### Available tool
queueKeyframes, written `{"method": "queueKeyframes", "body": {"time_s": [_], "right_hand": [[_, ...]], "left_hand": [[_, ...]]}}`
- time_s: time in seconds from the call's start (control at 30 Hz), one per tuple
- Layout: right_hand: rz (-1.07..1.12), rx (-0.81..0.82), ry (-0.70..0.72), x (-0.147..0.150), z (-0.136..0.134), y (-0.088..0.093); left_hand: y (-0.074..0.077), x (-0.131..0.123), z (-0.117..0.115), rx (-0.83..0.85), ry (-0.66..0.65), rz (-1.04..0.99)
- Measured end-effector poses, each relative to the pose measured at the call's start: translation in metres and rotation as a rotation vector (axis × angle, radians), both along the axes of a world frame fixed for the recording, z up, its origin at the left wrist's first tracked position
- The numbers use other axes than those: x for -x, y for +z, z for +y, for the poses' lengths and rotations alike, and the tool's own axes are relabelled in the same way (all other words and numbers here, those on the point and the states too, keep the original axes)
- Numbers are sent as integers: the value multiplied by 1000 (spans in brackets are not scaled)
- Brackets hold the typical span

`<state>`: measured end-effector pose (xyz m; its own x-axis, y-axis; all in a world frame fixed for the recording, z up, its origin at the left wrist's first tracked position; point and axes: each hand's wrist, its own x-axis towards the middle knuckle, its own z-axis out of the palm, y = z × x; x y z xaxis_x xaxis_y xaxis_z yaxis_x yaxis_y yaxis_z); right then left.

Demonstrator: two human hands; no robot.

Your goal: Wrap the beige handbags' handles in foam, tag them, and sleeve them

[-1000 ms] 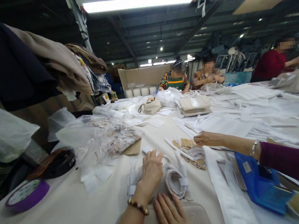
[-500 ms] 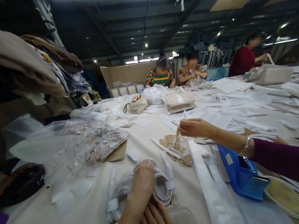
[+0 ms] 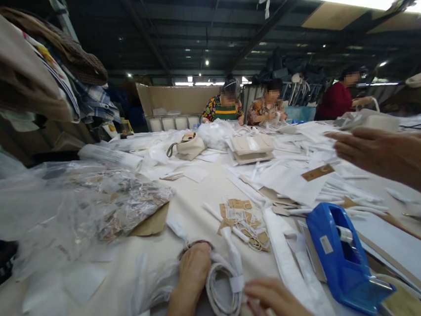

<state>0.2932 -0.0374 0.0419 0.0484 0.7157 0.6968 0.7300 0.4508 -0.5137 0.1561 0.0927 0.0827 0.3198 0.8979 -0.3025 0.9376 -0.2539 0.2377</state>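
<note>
My left hand (image 3: pixel 190 279), a beaded bracelet at its wrist, lies at the bottom middle with its fingers curled down onto coiled white straps (image 3: pixel 223 291) held by a white paper band. My right hand (image 3: pixel 278 303) is curled at the right side of the same coil and touches it. Just beyond the coil lies a small pile of brown paper tags with strings (image 3: pixel 240 217). A co-worker's blurred hand (image 3: pixel 377 154) hovers at the right over white sheets, and a brown tag (image 3: pixel 318 172) shows just below it.
A blue tape dispenser (image 3: pixel 339 260) stands right of my hands. Clear plastic bags of tags (image 3: pixel 118 206) fill the left. Beige handbags (image 3: pixel 190 147) and white paper strips cover the cream table (image 3: pixel 98 308). Three people sit at the far end. Clothes hang at upper left.
My left hand drew the coiled straps nearer and my right hand came up beside the coil. The co-worker's hand left the tag pile and swung right. The view tilted upward.
</note>
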Motion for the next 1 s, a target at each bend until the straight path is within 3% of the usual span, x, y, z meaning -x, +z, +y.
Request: {"method": "queueKeyframes", "body": {"time_s": [0.1, 0.17, 0.27, 0.4, 0.73, 0.83, 1.0], "right_hand": [[31, 233, -106, -42, 46, 39], [-38, 406, -171, -56, 83, 49], [-100, 542, -217, -62, 132, 46], [-141, 653, -308, -70, 171, 32], [-51, 852, -297, -78, 196, 6], [120, 852, -263, -84, 193, 13], [484, 793, -76, -94, 180, 43]], "left_hand": [[-1, 0, 1, 15, 18, -23], [-2, 0, 2, 15, 30, -36], [-4, 1, 2, 11, 43, -52], [-6, 1, 2, 17, 46, -77], [-11, 1, 4, 40, 45, -112], [-12, 1, 4, 35, 43, -116], [-11, 2, 2, 21, 41, -124]]}}
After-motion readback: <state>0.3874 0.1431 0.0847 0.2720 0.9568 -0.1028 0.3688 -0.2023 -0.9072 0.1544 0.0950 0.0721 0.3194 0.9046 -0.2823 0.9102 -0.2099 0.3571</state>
